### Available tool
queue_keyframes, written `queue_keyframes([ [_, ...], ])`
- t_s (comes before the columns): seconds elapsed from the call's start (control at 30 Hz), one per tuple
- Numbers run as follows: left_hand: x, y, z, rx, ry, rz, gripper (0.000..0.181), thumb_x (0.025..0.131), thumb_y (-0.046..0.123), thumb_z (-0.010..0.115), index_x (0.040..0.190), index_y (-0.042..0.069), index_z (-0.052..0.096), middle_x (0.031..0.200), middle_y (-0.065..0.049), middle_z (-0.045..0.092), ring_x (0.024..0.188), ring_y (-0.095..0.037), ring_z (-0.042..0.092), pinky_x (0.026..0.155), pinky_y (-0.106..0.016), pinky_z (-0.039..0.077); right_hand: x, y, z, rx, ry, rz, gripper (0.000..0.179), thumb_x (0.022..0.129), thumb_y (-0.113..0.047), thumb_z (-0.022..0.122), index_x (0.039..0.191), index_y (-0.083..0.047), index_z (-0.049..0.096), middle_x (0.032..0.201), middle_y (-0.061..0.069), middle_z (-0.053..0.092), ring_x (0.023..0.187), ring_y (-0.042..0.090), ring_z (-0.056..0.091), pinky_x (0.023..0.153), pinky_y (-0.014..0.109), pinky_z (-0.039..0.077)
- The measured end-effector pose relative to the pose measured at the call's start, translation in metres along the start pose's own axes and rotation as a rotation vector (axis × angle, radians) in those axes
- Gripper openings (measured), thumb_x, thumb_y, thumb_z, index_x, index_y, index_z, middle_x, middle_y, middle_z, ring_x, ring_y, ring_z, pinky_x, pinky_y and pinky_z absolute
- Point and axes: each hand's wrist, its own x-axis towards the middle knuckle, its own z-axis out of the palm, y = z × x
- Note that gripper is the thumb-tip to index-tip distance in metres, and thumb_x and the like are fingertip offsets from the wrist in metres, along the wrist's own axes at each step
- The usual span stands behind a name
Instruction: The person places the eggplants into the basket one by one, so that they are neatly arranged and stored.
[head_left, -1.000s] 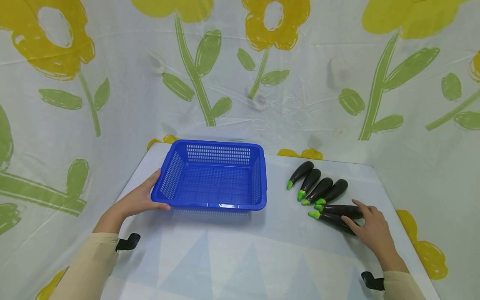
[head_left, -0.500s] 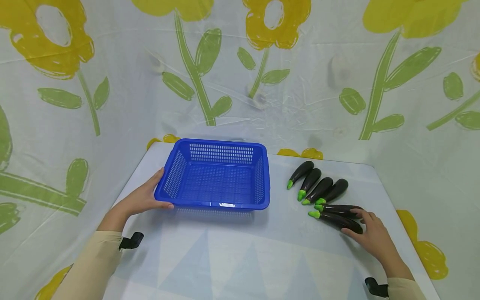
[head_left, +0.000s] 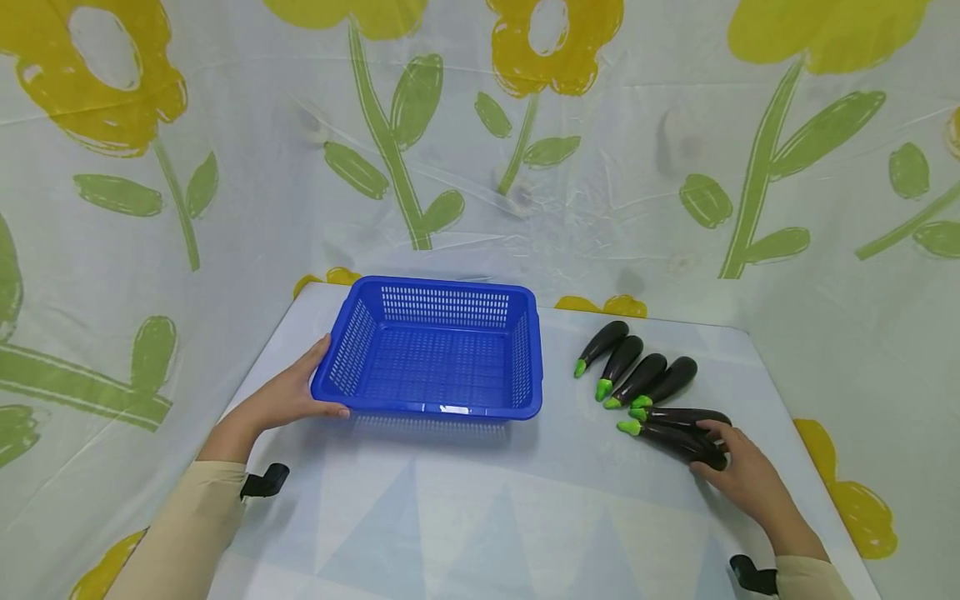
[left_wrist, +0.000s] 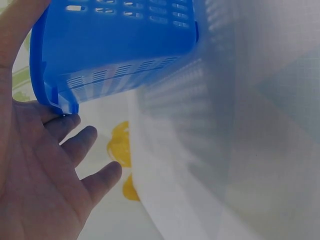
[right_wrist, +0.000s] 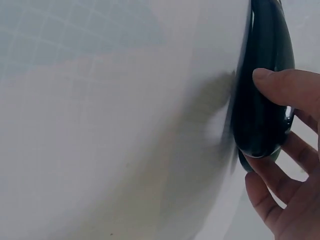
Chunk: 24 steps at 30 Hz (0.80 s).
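A blue plastic basket (head_left: 427,409) with slotted walls stands on the left part of the table. My left hand (head_left: 281,398) grips its near left corner, the thumb at the front rim and the fingers along the left side. In the left wrist view some of those fingers hang free below the basket's rim (left_wrist: 41,75). At the right, my right hand (head_left: 753,482) holds the rounded end of the nearest eggplant (head_left: 671,440), thumb on the near side and fingers opposite. That dark, glossy eggplant (right_wrist: 262,110) still lies close against a second eggplant (head_left: 686,417) behind it.
Several more dark eggplants (head_left: 636,380) with green stem ends lie fanned out behind the held one, right of the basket. The pale table (head_left: 465,517) has blue triangles at the front. A flowered curtain (head_left: 615,183) hangs close behind and at both sides.
The basket and my left hand have shifted slightly to the right. My right hand has drawn in from above two eggplants to the end of the nearest one, its fingers closing round it.
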Motion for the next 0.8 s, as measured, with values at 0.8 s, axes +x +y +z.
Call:
queue_keyframes([
  [0.8, 0.000, -0.001, 0.001, 0.008, 0.010, -0.013, 0.126, 0.065, 0.052, 0.079, 0.148, 0.023, -0.012, 0.156, -0.010, -0.003, 0.139, -0.042, 0.008, 0.103, -0.064, 0.018, 0.004, -0.016, -0.011, 0.248, 0.155, 0.004, 0.072, 0.085, -0.040, 0.066, 0.143, -0.014, 0.031, 0.125, 0.022, 0.049, 0.107, 0.035, 0.046, 0.078, 0.045, 0.042],
])
